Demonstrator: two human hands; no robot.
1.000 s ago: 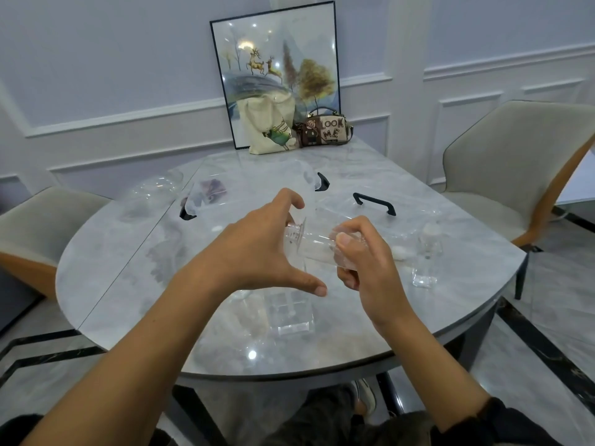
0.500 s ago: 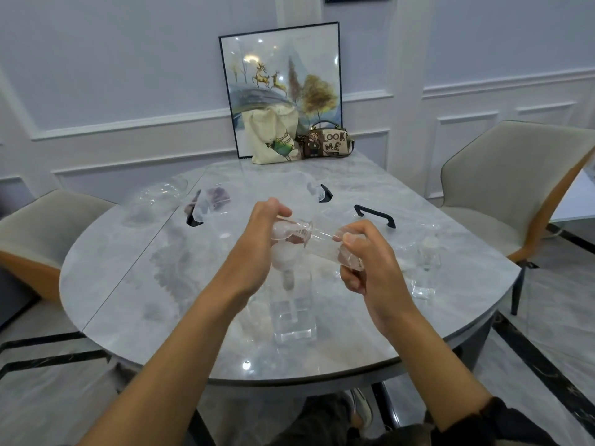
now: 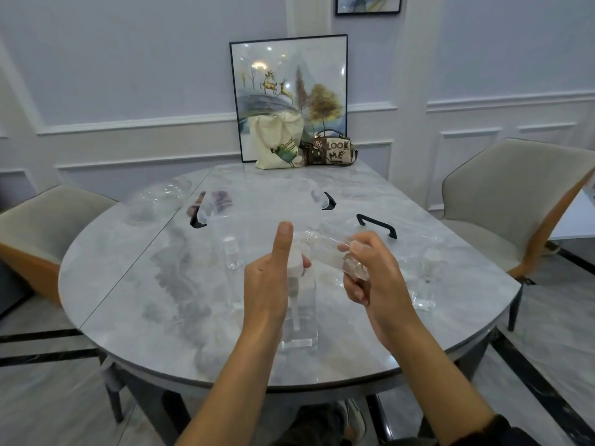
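Holding clear bottle (image 3: 325, 251) sideways over table (image 3: 128, 284) with right hand (image 3: 370, 275) curled round its base, left hand (image 3: 267, 281) gripping white pump cap (image 3: 294, 262), thumb up — likely light, slick, crushable — best gripped mid-body, gently.

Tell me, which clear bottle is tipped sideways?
The bottle in the right hand, held sideways in the air; the left hand holds a white cap. The other bottles stand upright on the table.
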